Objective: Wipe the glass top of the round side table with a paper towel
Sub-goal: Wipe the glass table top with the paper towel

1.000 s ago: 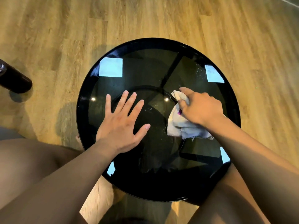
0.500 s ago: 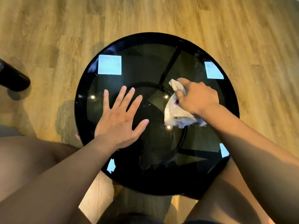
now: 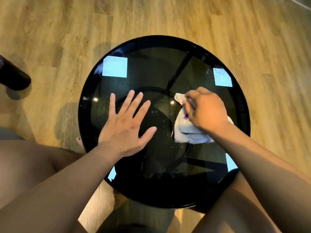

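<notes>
The round side table's dark glass top [image 3: 151,71] fills the middle of the view, with bright window reflections on it. My left hand [image 3: 126,126] lies flat on the glass at centre-left, fingers spread, holding nothing. My right hand [image 3: 205,110] presses a crumpled white paper towel [image 3: 186,130] onto the glass right of centre; a small purple mark shows on the towel. Fine smears and specks glint on the glass near the towel and at the upper right.
Wooden plank floor [image 3: 168,17] surrounds the table. A dark cylindrical object [image 3: 13,76] lies on the floor at the left edge. My bare knees [image 3: 21,162] flank the table's near side.
My right hand slid the paper towel away from me, then back a little toward the right-centre of the glass. My left hand stayed flat in place.
</notes>
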Demonstrator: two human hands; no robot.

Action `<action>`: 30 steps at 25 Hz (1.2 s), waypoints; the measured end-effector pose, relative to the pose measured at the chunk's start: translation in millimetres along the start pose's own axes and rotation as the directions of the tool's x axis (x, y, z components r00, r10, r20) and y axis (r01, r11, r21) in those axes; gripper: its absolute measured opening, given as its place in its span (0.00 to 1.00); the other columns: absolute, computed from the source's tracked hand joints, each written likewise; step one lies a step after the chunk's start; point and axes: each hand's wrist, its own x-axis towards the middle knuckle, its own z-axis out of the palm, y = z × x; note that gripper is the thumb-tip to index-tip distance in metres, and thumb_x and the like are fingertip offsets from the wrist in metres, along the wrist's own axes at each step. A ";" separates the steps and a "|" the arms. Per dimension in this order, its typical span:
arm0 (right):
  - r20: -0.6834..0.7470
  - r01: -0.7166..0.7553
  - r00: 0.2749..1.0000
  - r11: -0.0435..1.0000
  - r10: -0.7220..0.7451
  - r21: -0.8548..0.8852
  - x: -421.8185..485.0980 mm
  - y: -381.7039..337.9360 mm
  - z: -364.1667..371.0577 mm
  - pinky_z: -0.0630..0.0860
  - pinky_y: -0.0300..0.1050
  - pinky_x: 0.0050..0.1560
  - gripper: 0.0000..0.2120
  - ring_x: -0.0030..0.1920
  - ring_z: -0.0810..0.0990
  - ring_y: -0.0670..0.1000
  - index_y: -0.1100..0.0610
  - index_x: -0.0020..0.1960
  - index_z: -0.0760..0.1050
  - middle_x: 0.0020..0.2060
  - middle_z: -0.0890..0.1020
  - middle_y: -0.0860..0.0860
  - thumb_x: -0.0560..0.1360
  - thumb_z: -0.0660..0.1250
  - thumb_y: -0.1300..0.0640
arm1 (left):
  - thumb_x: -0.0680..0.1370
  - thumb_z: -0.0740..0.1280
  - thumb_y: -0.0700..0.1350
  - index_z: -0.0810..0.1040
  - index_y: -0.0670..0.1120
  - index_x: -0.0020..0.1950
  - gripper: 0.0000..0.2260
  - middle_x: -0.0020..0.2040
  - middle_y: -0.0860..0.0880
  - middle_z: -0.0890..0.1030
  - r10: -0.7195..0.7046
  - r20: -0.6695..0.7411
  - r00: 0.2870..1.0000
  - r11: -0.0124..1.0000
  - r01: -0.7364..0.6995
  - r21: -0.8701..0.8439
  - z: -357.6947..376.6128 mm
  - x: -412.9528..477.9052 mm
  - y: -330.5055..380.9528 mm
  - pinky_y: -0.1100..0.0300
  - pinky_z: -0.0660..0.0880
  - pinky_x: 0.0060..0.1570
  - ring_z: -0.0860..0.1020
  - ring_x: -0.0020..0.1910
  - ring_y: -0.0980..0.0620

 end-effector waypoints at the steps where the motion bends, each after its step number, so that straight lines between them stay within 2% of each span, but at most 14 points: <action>1: 0.024 -0.023 0.999 1.000 0.023 0.007 10.9 0.1 -1.4 0.74 0.49 0.43 0.11 0.43 0.79 0.59 0.54 0.55 0.79 0.47 0.78 0.55 0.79 0.63 0.51 | 0.79 0.45 0.67 0.57 0.49 0.79 0.34 0.81 0.45 0.56 0.002 -0.004 1.000 1.000 -0.002 -0.003 0.0 0.0 0.0 0.32 0.44 0.75 0.48 0.81 0.44; 5: 0.036 -0.058 0.998 0.998 0.059 -0.009 63.6 6.6 -5.5 0.75 0.53 0.44 0.10 0.49 0.78 0.62 0.54 0.57 0.78 0.51 0.77 0.57 0.78 0.61 0.56 | 0.79 0.46 0.67 0.57 0.49 0.79 0.34 0.81 0.45 0.57 0.005 -0.007 1.000 1.000 -0.005 0.002 1.3 1.3 -1.0 0.32 0.44 0.75 0.49 0.81 0.44; 7: 0.048 -0.098 0.994 0.995 0.098 0.005 74.3 9.8 -6.5 0.75 0.52 0.46 0.12 0.50 0.78 0.63 0.54 0.59 0.78 0.54 0.77 0.58 0.79 0.60 0.55 | 0.79 0.47 0.67 0.58 0.48 0.79 0.34 0.81 0.45 0.57 0.008 -0.009 1.000 1.000 -0.008 0.003 1.0 0.3 -0.5 0.32 0.44 0.75 0.49 0.81 0.44; 9: 0.073 -0.062 0.996 0.998 0.059 0.033 55.9 9.9 -8.3 0.76 0.52 0.47 0.13 0.50 0.78 0.62 0.56 0.59 0.78 0.53 0.77 0.59 0.79 0.62 0.53 | 0.79 0.47 0.67 0.58 0.48 0.79 0.34 0.81 0.44 0.57 0.019 -0.011 1.000 1.000 -0.019 -0.003 0.3 -0.3 0.4 0.32 0.44 0.75 0.49 0.81 0.44; 12: 0.140 0.060 0.988 0.996 -0.070 0.071 -3.8 0.1 -8.7 0.77 0.52 0.46 0.10 0.45 0.79 0.58 0.56 0.55 0.78 0.48 0.78 0.56 0.78 0.63 0.53 | 0.79 0.48 0.66 0.59 0.47 0.78 0.34 0.80 0.44 0.58 0.027 -0.014 1.000 0.999 -0.028 -0.021 0.4 -1.3 -0.1 0.31 0.46 0.74 0.50 0.81 0.44; 14: 0.151 0.064 0.986 0.995 -0.075 0.079 -9.2 -2.2 -12.7 0.77 0.50 0.46 0.08 0.44 0.78 0.55 0.56 0.52 0.78 0.46 0.78 0.54 0.78 0.63 0.54 | 0.79 0.48 0.67 0.59 0.47 0.78 0.34 0.80 0.44 0.59 0.027 -0.011 1.000 1.000 -0.027 -0.015 -0.2 -2.4 0.3 0.31 0.46 0.74 0.51 0.81 0.43; 18: 0.031 -0.083 0.996 0.993 0.080 0.083 74.9 12.6 -7.2 0.78 0.48 0.47 0.08 0.45 0.81 0.60 0.57 0.49 0.80 0.45 0.82 0.58 0.75 0.64 0.56 | 0.79 0.47 0.67 0.59 0.46 0.78 0.34 0.80 0.44 0.59 0.026 -0.010 1.000 0.999 -0.027 -0.018 -1.1 0.7 -1.2 0.31 0.46 0.74 0.51 0.81 0.44; 20: 0.024 -0.131 0.991 0.984 0.129 0.119 77.2 16.9 -2.8 0.78 0.47 0.48 0.08 0.46 0.81 0.59 0.56 0.50 0.80 0.46 0.82 0.57 0.76 0.63 0.56 | 0.79 0.48 0.67 0.59 0.46 0.78 0.34 0.80 0.44 0.59 0.031 -0.006 0.999 0.999 -0.031 -0.016 -0.8 -0.6 0.4 0.31 0.46 0.74 0.51 0.81 0.44; 22: 0.074 -0.089 0.994 0.981 0.078 0.170 33.1 4.2 -3.8 0.79 0.48 0.45 0.06 0.41 0.81 0.56 0.55 0.47 0.79 0.42 0.81 0.55 0.75 0.63 0.57 | 0.79 0.48 0.66 0.59 0.46 0.78 0.34 0.80 0.44 0.59 0.033 -0.001 0.999 0.999 -0.033 -0.012 -0.5 -1.7 0.5 0.31 0.46 0.74 0.51 0.81 0.43; 24: 0.168 0.018 0.984 0.973 -0.058 0.231 -23.0 -13.5 -9.4 0.76 0.46 0.43 0.05 0.41 0.79 0.54 0.56 0.47 0.80 0.41 0.80 0.53 0.75 0.67 0.56 | 0.79 0.47 0.66 0.58 0.46 0.78 0.34 0.80 0.43 0.59 0.033 -0.006 0.999 0.999 -0.033 -0.010 0.4 -1.0 -0.6 0.31 0.46 0.74 0.51 0.81 0.43; 26: 0.189 0.061 0.976 0.972 -0.106 0.227 -24.2 -11.6 -16.8 0.74 0.44 0.43 0.06 0.42 0.78 0.52 0.57 0.48 0.80 0.41 0.79 0.52 0.76 0.68 0.54 | 0.79 0.46 0.67 0.58 0.46 0.78 0.35 0.80 0.43 0.59 0.029 -0.004 1.000 1.000 -0.029 -0.008 -0.3 -2.3 -0.6 0.30 0.47 0.74 0.52 0.81 0.43; 28: 0.124 0.027 0.991 0.986 -0.049 0.167 21.2 0.1 -14.5 0.73 0.45 0.44 0.05 0.42 0.78 0.54 0.56 0.45 0.78 0.40 0.79 0.53 0.76 0.66 0.54 | 0.79 0.46 0.67 0.58 0.46 0.78 0.35 0.80 0.43 0.59 0.035 0.004 0.999 0.999 -0.035 -0.008 -0.6 -0.4 -0.1 0.31 0.46 0.74 0.52 0.80 0.43; 30: 0.028 -0.119 0.993 0.975 0.116 0.189 77.1 15.9 -6.4 0.76 0.46 0.46 0.06 0.41 0.81 0.57 0.55 0.44 0.78 0.38 0.82 0.55 0.74 0.64 0.53 | 0.79 0.47 0.66 0.59 0.46 0.78 0.34 0.80 0.43 0.59 0.036 0.004 0.999 0.999 -0.036 -0.008 -0.8 0.4 -0.9 0.31 0.46 0.74 0.52 0.80 0.43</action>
